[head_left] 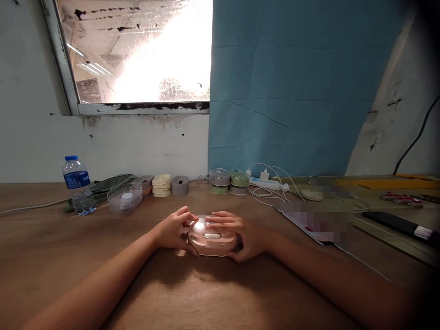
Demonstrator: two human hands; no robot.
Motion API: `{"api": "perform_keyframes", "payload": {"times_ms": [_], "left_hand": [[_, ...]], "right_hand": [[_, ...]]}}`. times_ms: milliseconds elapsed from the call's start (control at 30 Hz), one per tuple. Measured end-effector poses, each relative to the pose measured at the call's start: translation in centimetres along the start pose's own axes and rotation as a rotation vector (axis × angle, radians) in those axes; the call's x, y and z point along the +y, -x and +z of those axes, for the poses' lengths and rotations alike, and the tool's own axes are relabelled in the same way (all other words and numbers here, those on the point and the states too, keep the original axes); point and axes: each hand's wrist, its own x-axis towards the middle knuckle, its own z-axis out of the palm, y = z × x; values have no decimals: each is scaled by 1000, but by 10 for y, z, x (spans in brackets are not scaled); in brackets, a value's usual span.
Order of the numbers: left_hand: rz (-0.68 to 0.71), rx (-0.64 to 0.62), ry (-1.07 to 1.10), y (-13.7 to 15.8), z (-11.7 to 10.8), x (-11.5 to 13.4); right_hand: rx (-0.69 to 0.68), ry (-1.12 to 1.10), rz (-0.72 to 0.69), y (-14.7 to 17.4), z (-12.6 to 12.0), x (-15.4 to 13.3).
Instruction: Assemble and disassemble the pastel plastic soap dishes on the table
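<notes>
A rounded pink box with a shiny clear lid [220,248] rests on the wooden table in front of me, a pale oval latch-like piece on its near side. My left hand [178,230] holds its left side, thumb low at the near corner and fingers curled up by the lid's edge. On the other side, my right hand [245,234] grips the box with the thumb at the lower right corner and the fingers laid across the top. What is inside the box cannot be made out.
Along the wall stand a water bottle [78,195], a clear plastic tub [124,200], stacked cream trays [161,186], a grey container [180,186] and grey-green boxes [219,182]. A power strip [266,183] with white cables lies behind. At right are a tablet [309,222] and a black phone-like object [395,223].
</notes>
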Motion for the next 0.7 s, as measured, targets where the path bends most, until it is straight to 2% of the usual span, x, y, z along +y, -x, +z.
{"api": "perform_keyframes", "payload": {"times_ms": [267,567,700], "left_hand": [[-11,-10,13,0,-1,3],[-10,-30,28,-2,-1,4],[-2,-48,-4,0,-3,5]], "right_hand": [[78,-36,12,0,8,-1],[56,-47,51,0,4,-6],[137,-110,63,3,7,-2]]}}
